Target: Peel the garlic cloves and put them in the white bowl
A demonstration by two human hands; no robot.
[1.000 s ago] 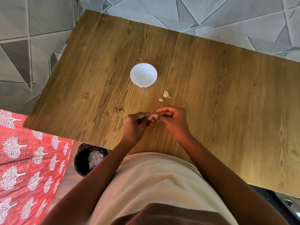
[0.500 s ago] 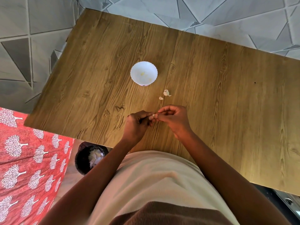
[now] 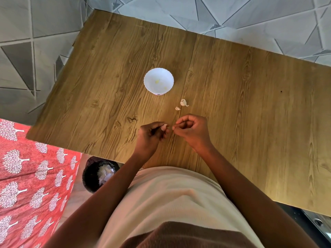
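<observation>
Above the near edge of the wooden counter [image 3: 232, 86], the left hand [image 3: 150, 136] is curling its fingers around a pale garlic clove [image 3: 164, 126], which is poking out between the thumb and forefinger. Just beside it, the right hand [image 3: 193, 131] is pinching its fingertips together, narrow, on something small and pale that may be a scrap of skin; the view is too coarse to be sure. A thin gap is showing between the two hands. Farther out on the counter, two more garlic pieces [image 3: 183, 102] are lying close together, near the right hand and short of the white bowl [image 3: 158, 81]. That bowl is sitting upright with a few yellowish bits inside. Down on the floor by the counter's edge, a dark bin [image 3: 100, 176] is holding whitish scraps.
</observation>
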